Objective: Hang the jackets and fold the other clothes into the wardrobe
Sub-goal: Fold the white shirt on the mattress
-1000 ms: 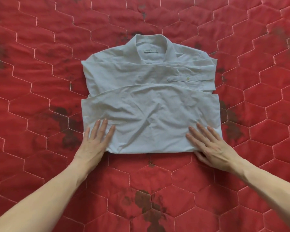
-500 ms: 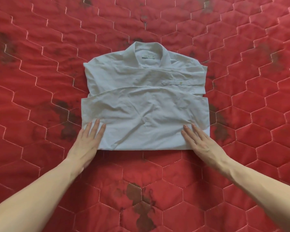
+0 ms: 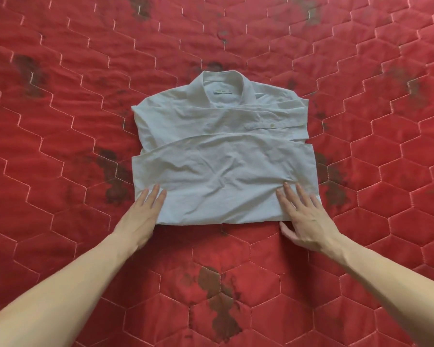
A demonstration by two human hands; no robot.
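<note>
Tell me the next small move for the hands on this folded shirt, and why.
Probably slide both hands under the near corners and lift the pale folded collared shirt off the red quilted bedcover. It already lies as a compact rectangle, sleeves tucked in, with the left hand and right hand flat at its near corners, the right thumb tucked at the hem.

Single head view, steeply downward, close over the red quilt [image 3: 60, 151].
</note>
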